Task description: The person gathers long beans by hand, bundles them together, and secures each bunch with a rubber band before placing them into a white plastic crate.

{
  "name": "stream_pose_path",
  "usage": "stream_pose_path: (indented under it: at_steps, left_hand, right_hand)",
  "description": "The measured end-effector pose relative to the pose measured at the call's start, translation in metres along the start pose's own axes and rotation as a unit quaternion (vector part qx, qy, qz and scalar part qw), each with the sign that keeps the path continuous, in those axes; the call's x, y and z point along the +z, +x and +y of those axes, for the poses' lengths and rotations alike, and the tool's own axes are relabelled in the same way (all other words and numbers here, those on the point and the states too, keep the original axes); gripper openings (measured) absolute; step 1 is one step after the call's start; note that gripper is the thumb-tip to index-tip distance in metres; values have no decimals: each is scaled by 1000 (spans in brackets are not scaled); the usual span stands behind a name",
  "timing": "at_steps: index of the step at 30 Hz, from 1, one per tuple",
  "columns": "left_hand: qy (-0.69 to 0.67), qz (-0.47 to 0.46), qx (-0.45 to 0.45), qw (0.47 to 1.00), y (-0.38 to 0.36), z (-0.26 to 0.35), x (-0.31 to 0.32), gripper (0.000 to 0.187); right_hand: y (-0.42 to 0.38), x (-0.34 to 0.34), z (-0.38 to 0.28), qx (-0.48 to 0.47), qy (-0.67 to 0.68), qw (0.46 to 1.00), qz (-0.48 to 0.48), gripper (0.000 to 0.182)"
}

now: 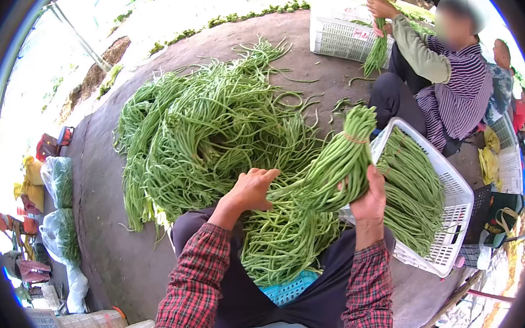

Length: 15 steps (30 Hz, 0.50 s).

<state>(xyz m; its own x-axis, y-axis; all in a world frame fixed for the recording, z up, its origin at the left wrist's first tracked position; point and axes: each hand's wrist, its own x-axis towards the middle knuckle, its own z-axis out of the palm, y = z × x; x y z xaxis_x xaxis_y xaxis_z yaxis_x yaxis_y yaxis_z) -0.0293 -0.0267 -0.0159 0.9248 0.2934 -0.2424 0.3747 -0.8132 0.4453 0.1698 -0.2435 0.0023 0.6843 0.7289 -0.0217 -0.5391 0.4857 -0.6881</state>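
- Your right grip (369, 197) is clamped on the banded long-bean bundle (340, 166).
- Your left grip (264, 189) is apart, near the long-bean heap (195, 126).
- A white crate (455, 213) sits to your right.

The floor (110, 255) is grey-brown. On it lie a big bean heap (201, 119) and, to its right, stray beans (302, 80), a white basket (456, 237) and a far crate (332, 40).
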Motion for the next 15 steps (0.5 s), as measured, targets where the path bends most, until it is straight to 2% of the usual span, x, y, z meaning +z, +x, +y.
stream_pose_path:
  at_steps: [2,3,5,6,8,9,10,12,13,14,15]
  left_hand:
    - [-32,93,112,989,5,3,0,97]
    - [-145,119,131,974,10,6,1,102]
    - [-324,152,143,923,18,28,-7,113]
    - [-375,163,145,901,23,34,-7,112]
    - [-527,189,117,820,30,51,-5,114]
    - [-554,194,156,795,43,47,6,105]
    - [-554,196,154,794,40,49,1,105]
    - [-500,126,109,850,34,58,-14,90]
    - [-511,129,123,841,36,56,-13,74]
    - [-511,127,123,841,36,53,-14,74]
    - [-514,107,105,845,34,49,-14,69]
  right_hand:
    - [0,10,2,0,-27,999,-19,50]
    - [0,7,5,14,-31,999,-36,48]
    - [-1,19,8,43,-58,997,-37,45]
    - [-1,22,11,53,-69,995,-39,44]
    - [-2,25,16,74,-75,993,-55,42]
    - [-2,26,18,92,-82,990,-68,40]
    - [-1,24,22,94,-82,990,-69,40]
    - [1,16,30,88,-145,981,-88,36]
    - [2,18,29,50,-231,969,-72,33]
    - [3,20,24,50,-231,969,-70,33]
    - [2,22,18,-4,-395,915,-81,32]
